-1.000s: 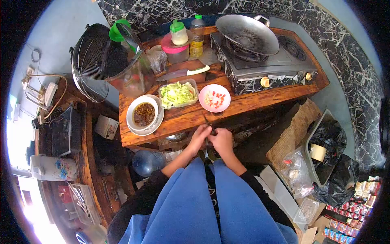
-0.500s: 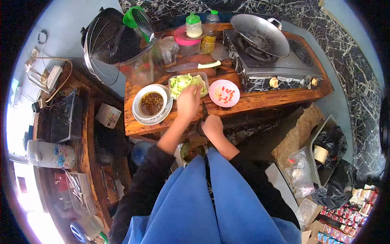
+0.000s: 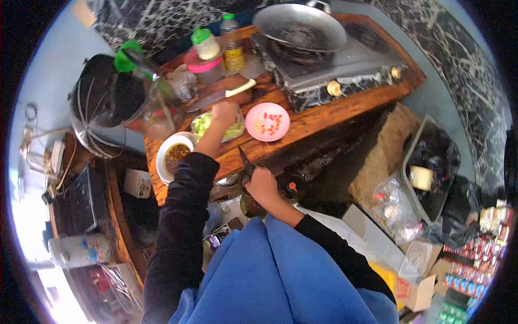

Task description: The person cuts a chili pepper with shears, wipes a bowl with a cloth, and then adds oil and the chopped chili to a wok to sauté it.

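My left hand [image 3: 223, 115] is over the right part of a clear plastic container [image 3: 240, 129] of chopped pale-green vegetable [image 3: 203, 125]. Blur and the hand's angle hide its fingertips. Below the counter's front edge, my right hand [image 3: 263, 186] is closed around dark scissors [image 3: 245, 159], with the blades pointing up and away. A pink plate [image 3: 252, 123] with cut red and pale pieces lies right of the container. On the left, a white bowl [image 3: 162, 156] of dark sauce is partly covered by my left sleeve.
Behind the container lies a knife with a pale handle [image 3: 240, 88]. A wok [image 3: 302, 29] rests on the stove [image 3: 345, 67] at the back right. A green-capped oil bottle [image 3: 233, 48] and a jar [image 3: 206, 47] stand at the back. Bins and packets sit low on the right.
The view has turned and shifted, so the counter sits tilted and further left. My left arm now covers part of the bowl. My right hand keeps hold of the scissors, lower from the counter edge.
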A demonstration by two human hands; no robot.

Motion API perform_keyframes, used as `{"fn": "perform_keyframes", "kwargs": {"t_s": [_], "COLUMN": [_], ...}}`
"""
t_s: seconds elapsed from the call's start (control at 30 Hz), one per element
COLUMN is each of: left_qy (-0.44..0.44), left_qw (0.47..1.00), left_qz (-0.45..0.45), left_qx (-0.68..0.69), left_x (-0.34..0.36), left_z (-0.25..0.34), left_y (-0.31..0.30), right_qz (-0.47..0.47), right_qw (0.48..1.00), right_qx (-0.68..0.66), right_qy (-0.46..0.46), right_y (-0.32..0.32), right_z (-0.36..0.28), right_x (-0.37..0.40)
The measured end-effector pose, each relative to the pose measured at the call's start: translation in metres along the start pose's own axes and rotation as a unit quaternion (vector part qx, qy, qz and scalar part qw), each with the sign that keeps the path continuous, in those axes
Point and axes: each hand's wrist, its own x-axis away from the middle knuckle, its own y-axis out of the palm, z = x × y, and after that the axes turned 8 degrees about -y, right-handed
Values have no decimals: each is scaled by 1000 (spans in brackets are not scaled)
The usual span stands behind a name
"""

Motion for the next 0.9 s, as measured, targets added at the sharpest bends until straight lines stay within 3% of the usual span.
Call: {"fn": "perform_keyframes", "kwargs": {"t_s": [0.2, 0.33, 0.37, 0.4, 0.43, 0.5, 0.57, 0.6, 0.63, 0.67, 0.7, 0.73, 0.77, 0.87, 0.9], "left_qy": [95, 26, 40, 27, 49, 68, 77, 166, 221, 309, 428, 484, 513, 620, 648], "left_qw": [995, 992, 974, 976, 933, 902, 782, 751, 657, 720, 726, 725, 698, 614, 607], "left_qz": [-27, 114, 150, 168, 217, 234, 229, 242, 114, 159, 157, 148, 193, 158, 182], "left_qx": [-9, 42, 164, 136, 284, 356, 575, 592, 712, 601, 515, 467, 462, 463, 422], "left_x": [8, 15, 17, 32, 20, 6, 55, 71, 110, 146, 170, 192, 211, 254, 267], "left_z": [-8, -35, -38, -24, -31, -27, 57, 96, 145, 187, 215, 246, 278, 363, 389], "left_y": [-25, -22, -21, -45, -28, -19, -85, -97, -130, -150, -174, -185, -185, -184, -182], "right_qz": [51, 56, 51, 68, 65, 76, 108, 118, 99, 80, 115, 113, 118, 111, 107], "right_qw": [998, 998, 999, 998, 998, 996, 993, 992, 994, 995, 990, 989, 987, 988, 989], "right_qx": [-28, -14, -9, -9, -18, -30, -52, -49, -52, -54, -77, -87, -101, -106, -102], "right_qy": [-15, -15, -2, -3, 5, 24, -1, 5, 13, 17, -24, -29, -35, -20, -14], "right_y": [-9, -8, -7, -10, -12, -15, -18, -19, -22, -22, 1, 3, 4, -7, -15], "right_z": [5, 11, 14, 14, 16, 17, 23, 24, 25, 26, 40, 42, 45, 51, 54], "right_x": [18, 26, 27, 32, 36, 46, 58, 63, 70, 74, 70, 75, 78, 85, 90]}}
